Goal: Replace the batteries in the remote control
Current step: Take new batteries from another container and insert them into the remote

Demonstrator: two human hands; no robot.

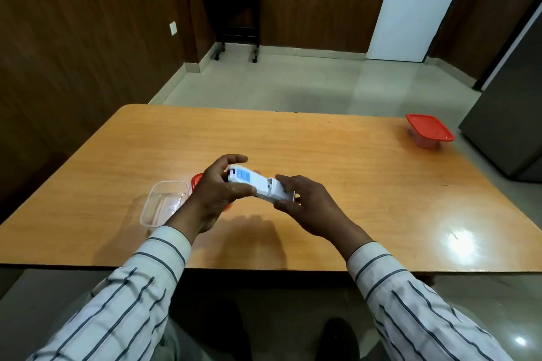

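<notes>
A white remote control (254,182) with a blue label on its back is held above the wooden table (293,141), back side up. My left hand (218,193) grips its far left end. At its right end, where the battery compartment looks open, my right hand (308,204) holds the remote with fingers and thumb. Whether batteries sit inside cannot be made out. Both sleeves are white with dark stripes.
An open clear plastic box (162,205) stands on the table left of my hands, with its red lid (196,182) partly hidden behind my left hand. A closed box with a red lid (428,130) sits at the far right corner. A dark cabinet stands at right.
</notes>
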